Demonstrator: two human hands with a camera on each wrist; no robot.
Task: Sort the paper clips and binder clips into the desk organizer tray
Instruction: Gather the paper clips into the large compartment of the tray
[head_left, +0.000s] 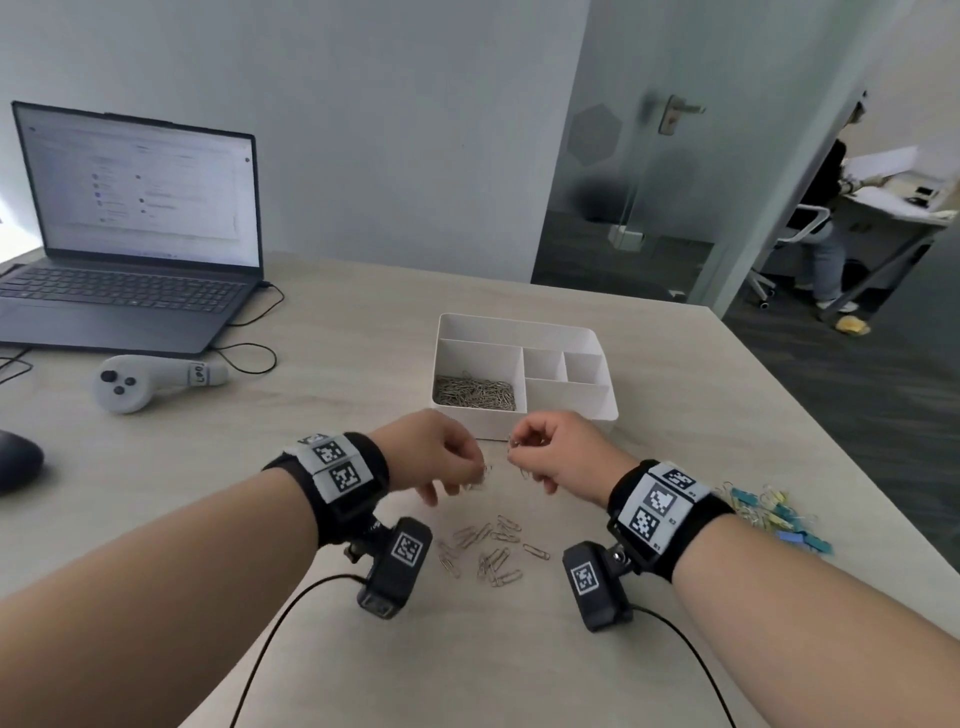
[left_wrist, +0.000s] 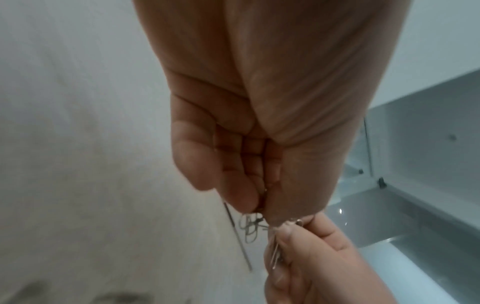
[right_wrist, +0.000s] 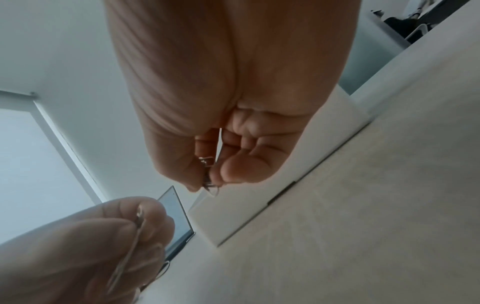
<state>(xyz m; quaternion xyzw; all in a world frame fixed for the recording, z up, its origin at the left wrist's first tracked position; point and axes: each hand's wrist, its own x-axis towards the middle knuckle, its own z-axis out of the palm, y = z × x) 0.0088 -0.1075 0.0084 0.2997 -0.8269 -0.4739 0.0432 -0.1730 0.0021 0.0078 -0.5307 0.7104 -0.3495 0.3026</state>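
Hovering side by side just in front of the organizer tray (head_left: 524, 332), both hands are busy with silver wire: the left hand (head_left: 431, 452) has its fingertips curled in and pinches a small bunch of paper clips (left_wrist: 250, 228), while the right hand (head_left: 558, 449) pinches its own few clips (right_wrist: 207, 172) between thumb and fingers. The two hands sit close, almost meeting above the desk (head_left: 337, 322). Below them a loose scatter of paper clips (head_left: 491, 551) lies on the pale wood-grain top, thin bright loops crossing one another. The tray is white and divided into compartments; its big near-left compartment already holds a heap of clips (head_left: 474, 392), and the other sections show only white walls. Off by the right forearm sits a pile of binder clips (head_left: 769, 512) in blue, teal and yellow, with wire handles sticking out. On the far left of the desk stands an open laptop (head_left: 135, 228), a grey handheld controller (head_left: 150, 380) nearer in, and a dark mouse (head_left: 18, 460) at the edge. Behind, grey walls, a glass door (head_left: 639, 156), and a person seated at another desk.
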